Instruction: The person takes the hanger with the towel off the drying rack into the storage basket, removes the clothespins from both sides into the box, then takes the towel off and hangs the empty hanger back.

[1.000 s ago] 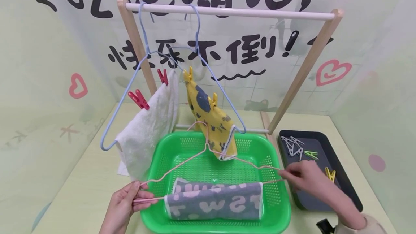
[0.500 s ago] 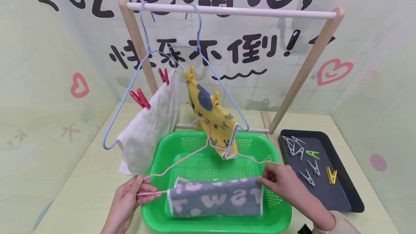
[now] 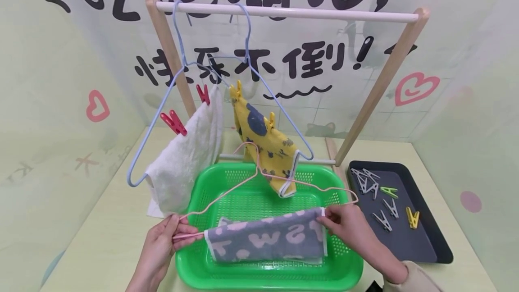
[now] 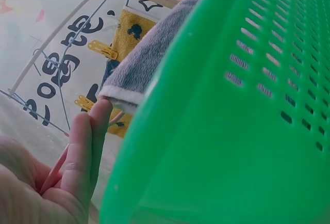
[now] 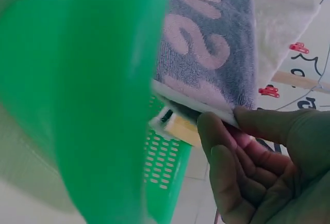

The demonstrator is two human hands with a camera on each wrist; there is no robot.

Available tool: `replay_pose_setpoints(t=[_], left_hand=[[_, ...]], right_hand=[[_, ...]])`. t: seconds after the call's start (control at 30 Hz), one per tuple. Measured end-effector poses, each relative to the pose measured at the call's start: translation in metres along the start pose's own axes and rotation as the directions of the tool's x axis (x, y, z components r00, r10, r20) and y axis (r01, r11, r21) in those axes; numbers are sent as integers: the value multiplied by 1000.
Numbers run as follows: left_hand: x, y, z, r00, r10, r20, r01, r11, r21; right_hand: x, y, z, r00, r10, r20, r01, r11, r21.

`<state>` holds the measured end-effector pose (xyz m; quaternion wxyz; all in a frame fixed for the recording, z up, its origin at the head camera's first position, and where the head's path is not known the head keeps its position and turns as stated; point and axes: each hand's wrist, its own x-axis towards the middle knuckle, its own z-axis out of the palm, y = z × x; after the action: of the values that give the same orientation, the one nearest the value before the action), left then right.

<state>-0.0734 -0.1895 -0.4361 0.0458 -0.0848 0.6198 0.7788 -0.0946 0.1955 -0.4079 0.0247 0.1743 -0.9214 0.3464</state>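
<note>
Though aslant, towel edge (image 3: 264, 223) over basket (image 3: 267, 280)

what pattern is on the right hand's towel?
The towel is grey with pink lettering, clearest in the head view.

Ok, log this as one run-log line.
left hand: grips pink hanger; right hand: pinches gray towel; gray towel: folded over pink hanger; green basket: beneath towel; blue hangers: on rack; loose clothespins: in black tray
</note>
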Motion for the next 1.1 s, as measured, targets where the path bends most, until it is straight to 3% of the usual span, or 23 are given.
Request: replay_pose_setpoints(t=[0.1,0.27,0.37,0.47,0.57,0.83,0.9,0.93,1.03,1.1], left_hand=[[0,1,1,1000,-6,-31,6,1000,4],[0,2,0,1000,-2,-31,0,999,-45],[0,2,-1,1000,13,-7,-13,995,-102],[0,2,-1,1000,25,1,-24,991,-128],[1,2,-2,1000,29,-4,-30,992,-121],[0,1,-2,1000,23,-13,-25,993,-119],[-1,1,-2,1000,15,-11,-16,993,-117],[-1,1,-3,1000,8,-10,-9,993,-117],[-1,1,-4,1000,-4,-8,3,994,-111],[-1,2,-5,1000,-13,-9,11,994,-111]], right_hand=[[0,3,3,993,-122,-5,122,992,-13],[0,10,8,953,-302,32,303,952,-49],[2,14,10,904,-414,105,422,904,-69],[3,18,13,845,-486,221,504,863,-27],[2,20,14,817,-478,323,498,867,24],[1,23,16,766,-443,466,460,884,83],[1,22,15,783,-405,472,417,905,86],[2,21,14,803,-375,463,381,921,86],[4,18,11,896,-223,384,193,974,116],[6,15,9,947,-110,301,64,985,158]])
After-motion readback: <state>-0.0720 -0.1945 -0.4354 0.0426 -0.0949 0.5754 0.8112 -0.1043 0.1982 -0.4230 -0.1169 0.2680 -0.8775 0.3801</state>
